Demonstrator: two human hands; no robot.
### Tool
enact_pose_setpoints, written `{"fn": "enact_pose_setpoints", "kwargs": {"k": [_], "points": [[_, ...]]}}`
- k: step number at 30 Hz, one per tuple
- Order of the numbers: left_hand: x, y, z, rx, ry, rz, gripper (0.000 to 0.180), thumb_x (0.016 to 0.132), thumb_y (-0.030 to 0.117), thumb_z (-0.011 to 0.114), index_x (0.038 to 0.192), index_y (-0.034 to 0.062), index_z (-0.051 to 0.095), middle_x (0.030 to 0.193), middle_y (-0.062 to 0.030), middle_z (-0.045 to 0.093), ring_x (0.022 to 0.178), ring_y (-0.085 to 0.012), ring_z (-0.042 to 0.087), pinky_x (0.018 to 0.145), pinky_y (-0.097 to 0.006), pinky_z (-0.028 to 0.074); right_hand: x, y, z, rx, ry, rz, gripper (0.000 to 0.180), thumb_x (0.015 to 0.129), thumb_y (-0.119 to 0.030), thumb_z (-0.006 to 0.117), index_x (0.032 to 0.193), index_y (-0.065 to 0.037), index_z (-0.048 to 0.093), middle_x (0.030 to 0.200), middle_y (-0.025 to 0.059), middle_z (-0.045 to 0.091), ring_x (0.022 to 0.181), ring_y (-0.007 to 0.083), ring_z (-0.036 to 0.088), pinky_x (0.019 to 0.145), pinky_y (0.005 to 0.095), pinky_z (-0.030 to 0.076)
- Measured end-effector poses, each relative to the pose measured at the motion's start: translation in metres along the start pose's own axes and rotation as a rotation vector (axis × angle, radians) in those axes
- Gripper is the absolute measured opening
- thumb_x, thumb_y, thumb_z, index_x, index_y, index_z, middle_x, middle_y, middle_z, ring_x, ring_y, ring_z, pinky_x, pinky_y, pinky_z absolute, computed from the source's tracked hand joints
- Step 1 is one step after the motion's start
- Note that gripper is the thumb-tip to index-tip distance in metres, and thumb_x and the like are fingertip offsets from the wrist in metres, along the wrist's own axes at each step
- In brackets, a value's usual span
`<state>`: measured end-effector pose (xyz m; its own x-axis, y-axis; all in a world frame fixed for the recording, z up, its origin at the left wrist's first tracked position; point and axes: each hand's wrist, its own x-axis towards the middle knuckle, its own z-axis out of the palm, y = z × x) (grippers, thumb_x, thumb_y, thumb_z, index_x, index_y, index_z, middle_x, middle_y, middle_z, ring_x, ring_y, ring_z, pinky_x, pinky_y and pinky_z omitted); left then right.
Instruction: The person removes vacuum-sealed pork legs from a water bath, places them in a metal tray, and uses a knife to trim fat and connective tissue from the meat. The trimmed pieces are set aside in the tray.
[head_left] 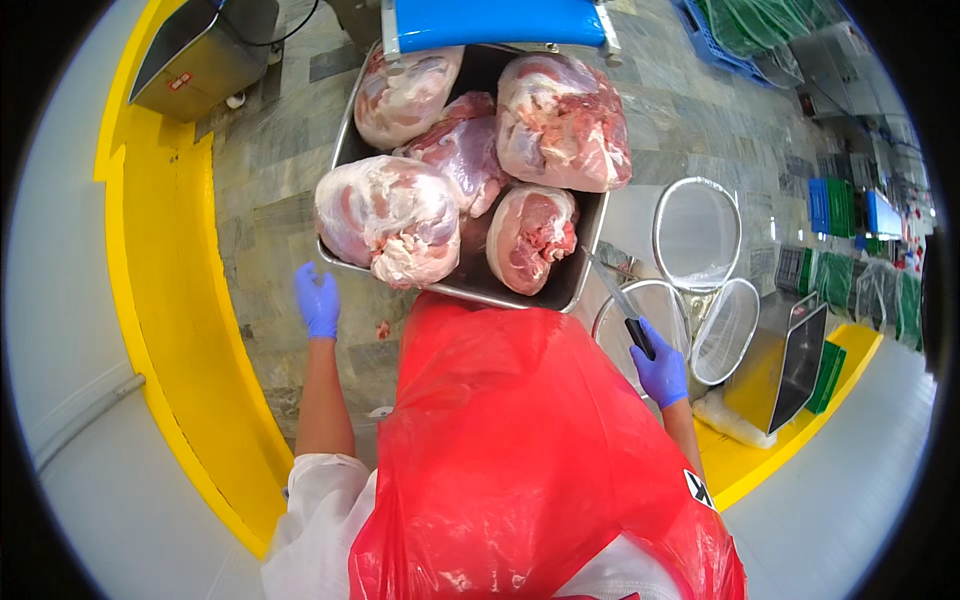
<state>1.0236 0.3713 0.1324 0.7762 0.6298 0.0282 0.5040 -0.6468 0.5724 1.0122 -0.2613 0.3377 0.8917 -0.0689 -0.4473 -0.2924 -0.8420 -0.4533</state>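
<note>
Bright, even light — edges fisheye-bent.

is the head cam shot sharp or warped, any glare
Head view: strong fisheye bend toward a black rim; raw pink meat cuts in the steel tray are sharp; glare on the glossy red plastic apron; bright, even light.

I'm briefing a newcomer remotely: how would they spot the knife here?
Find the steel tray heaped with raw meat. At its right corner, the blue-gloved right hand grips a black-handled knife. It is the only slim straight blade, beside round wire-rimmed nets.
</note>
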Motion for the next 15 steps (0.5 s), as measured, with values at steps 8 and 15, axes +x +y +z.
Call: {"fn": "enact_pose_setpoints", "kwargs": {"k": [8, 15], "points": [[-0.089, -0.174, -0.005, 0.047, -0.145, -0.369, 0.047, 0.086, 0.024, 0.071, 0.123, -0.0028, 0.062, 0.119, -0.0228, 0.067, 0.107, -0.0335, 0.065, 0.094, -0.043, 0.050, 0.014, -0.059, 0.019, -0.121, 0.002, -0.215, 0.058, 0.091, -0.022, 0.073, 0.146, -0.014, 0.057, 0.106, 0.0268, 0.072, 0.095, 0.0447, 0.071, 0.077, 0.0478, 0.056], [-0.301, -0.273, -0.009, -0.107, -0.075, -0.871, 0.042, 0.084, 0.026, 0.071, 0.113, -0.0041, 0.065, 0.102, -0.0222, 0.072, 0.095, -0.0316, 0.070, 0.088, -0.043, 0.054, 0.039, -0.066, 0.062, -0.106, -0.078, -0.391, 0.060, 0.093, -0.024, 0.074, 0.147, -0.005, 0.055, 0.110, 0.0214, 0.075, 0.093, 0.0294, 0.075, 0.076, 0.0394, 0.057]]}}
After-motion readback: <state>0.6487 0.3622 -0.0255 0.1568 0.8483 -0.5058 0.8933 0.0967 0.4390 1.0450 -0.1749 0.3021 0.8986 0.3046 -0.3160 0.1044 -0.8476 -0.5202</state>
